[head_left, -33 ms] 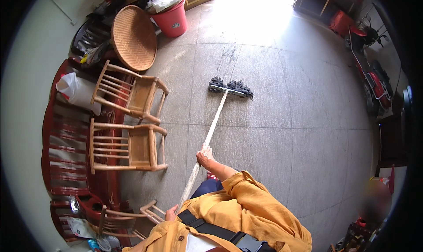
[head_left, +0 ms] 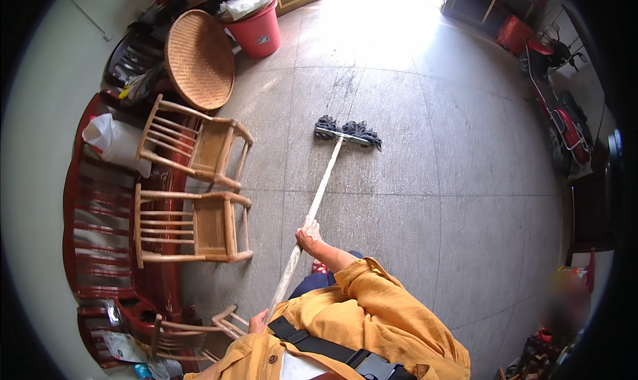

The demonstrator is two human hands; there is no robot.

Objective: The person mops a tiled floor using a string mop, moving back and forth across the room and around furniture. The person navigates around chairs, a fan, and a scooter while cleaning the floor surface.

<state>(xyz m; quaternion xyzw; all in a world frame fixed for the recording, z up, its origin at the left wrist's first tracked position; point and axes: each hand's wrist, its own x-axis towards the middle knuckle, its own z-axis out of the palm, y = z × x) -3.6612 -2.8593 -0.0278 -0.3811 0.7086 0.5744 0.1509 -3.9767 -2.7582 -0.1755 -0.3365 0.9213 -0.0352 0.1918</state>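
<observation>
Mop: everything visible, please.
The mop has a long, pale, blotchy pole, possibly wood, and a wide head of dark, stringy strands on a thin, metal-looking bar. The strands rest on the grey floor; the pole slants back toward the person. The right hand grips it lower, the left hand higher; its top is hidden.

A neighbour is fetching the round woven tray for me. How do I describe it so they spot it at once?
Find the dark red wooden bench along the left wall. Near its far end, beyond a wooden chair and just left of the red bin, is the round woven tray. It is the big tan disc; the bin is smooth, and the chair has a barred back.
</observation>
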